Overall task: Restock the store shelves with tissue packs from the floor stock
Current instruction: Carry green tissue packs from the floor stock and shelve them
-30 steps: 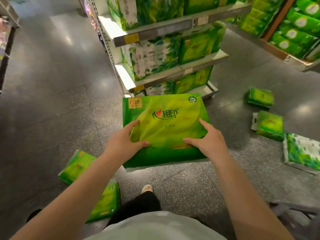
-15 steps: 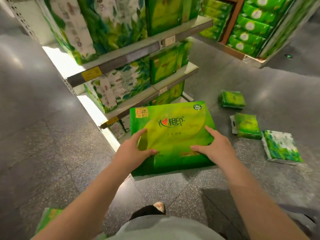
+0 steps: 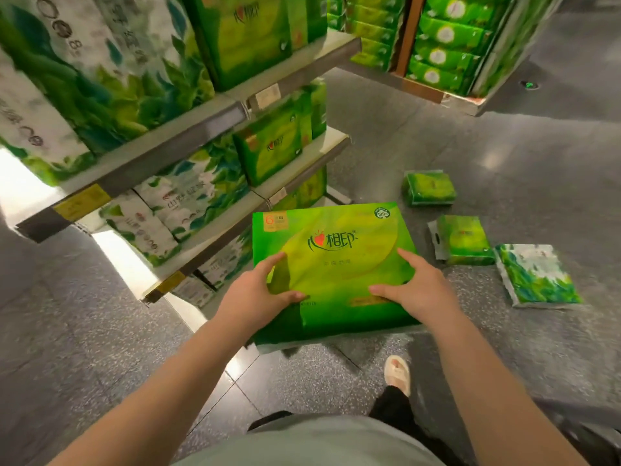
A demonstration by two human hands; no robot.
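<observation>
Grey store floor (image 3: 504, 146) below us. We hold the green pack (image 3: 331, 264) in the air beside the shelves (image 3: 174, 142): left hand (image 3: 253, 297) and right hand (image 3: 418, 289) each grip its near edge. Three packs (image 3: 463, 240) lie on the floor to its right.

Both your arms reach forward, hands gripping at chest height.
Your left hand (image 3: 257, 294) and right hand (image 3: 418, 290) each clamp with thumb spread inward and fingers stretched ahead, forearms bare and converging.
</observation>
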